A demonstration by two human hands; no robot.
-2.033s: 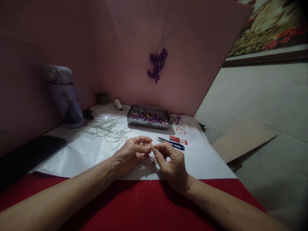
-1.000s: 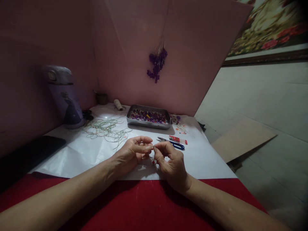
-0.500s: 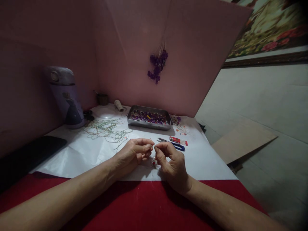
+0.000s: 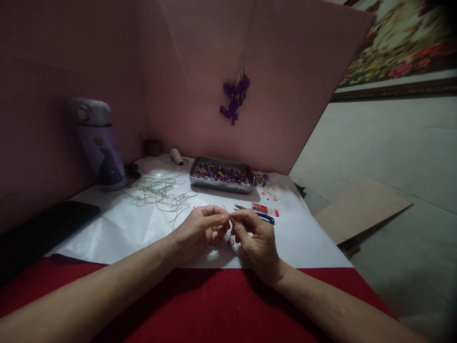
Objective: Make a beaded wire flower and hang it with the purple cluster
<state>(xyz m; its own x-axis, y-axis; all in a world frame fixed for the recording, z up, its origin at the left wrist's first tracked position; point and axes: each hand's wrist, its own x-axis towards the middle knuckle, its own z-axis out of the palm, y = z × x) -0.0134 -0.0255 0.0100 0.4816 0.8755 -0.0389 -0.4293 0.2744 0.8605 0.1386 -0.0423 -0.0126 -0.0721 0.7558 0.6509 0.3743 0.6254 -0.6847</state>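
Note:
My left hand (image 4: 202, 231) and my right hand (image 4: 259, 245) meet over the white sheet, fingertips touching. Both pinch a thin light cord (image 4: 231, 227) between thumb and forefinger, though the fingers cover most of it. Just below the fingertips, between the palms, is a small cluster of clear and red beads (image 4: 229, 240); the cord seems to run to it. Behind my right hand lie blue-handled thread snips (image 4: 266, 218), partly hidden, and a red lighter (image 4: 260, 208).
A metal tray (image 4: 223, 186) of mostly purple beads stands behind the hands. Tangled green cord (image 4: 157, 190), a thread spool (image 4: 176, 156) and a purple bottle (image 4: 102, 147) are to the left. Loose beads (image 4: 270, 193) lie right. Purple beaded strands (image 4: 234, 97) hang on the pink panel.
My fingertips have come together, closing the small gap between my hands. The bead cluster shows a little more between the palms.

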